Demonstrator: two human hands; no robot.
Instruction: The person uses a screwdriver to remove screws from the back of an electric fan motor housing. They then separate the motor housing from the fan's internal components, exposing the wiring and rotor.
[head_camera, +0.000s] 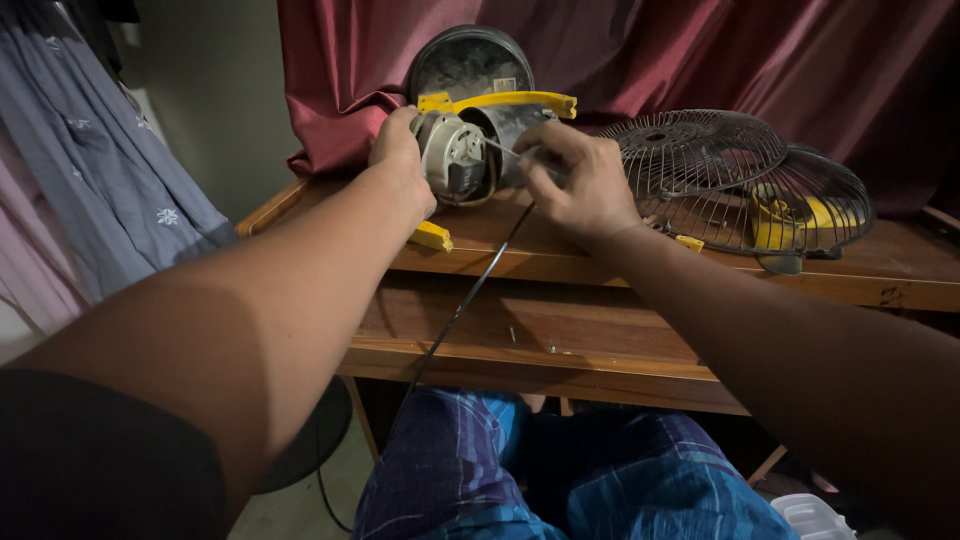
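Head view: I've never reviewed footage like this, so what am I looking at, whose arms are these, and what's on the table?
One camera, worn on the person's head, looks down their own arms. The left hand steadies a grey fan motor set in a yellow bracket. The right hand holds a thin metal tool against it; its tip is hard to make out. A black cord hangs off the wooden table. Two wire fan guards lie to the right, before a dark red curtain.

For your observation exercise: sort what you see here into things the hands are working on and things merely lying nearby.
In hand: fan motor, gripped by left hand; thin tool in right hand; yellow bracket; black cord.

Lying about: fan guards; red cloth; wooden table.
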